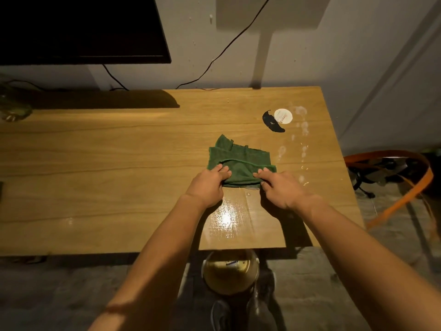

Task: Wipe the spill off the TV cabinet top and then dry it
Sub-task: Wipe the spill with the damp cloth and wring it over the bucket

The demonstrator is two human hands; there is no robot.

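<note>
We see our two arms reaching in from the lower edge of the frame, both bare from elbow to wrist, with no sleeves, watch or rings showing. Our left hand and right hand are ungloved. At the bottom centre, our dark grey shoes show against the floor.

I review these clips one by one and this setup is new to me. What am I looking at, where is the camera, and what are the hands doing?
There is no robot: a head-worn camera looks down at a person's bare hands. The left hand and right hand both pinch the near edge of a folded green cloth lying on the wooden TV cabinet top. Whitish spill drops sit right of the cloth, beside a white disc and a black mark. A wet sheen shows nearer the person.
</note>
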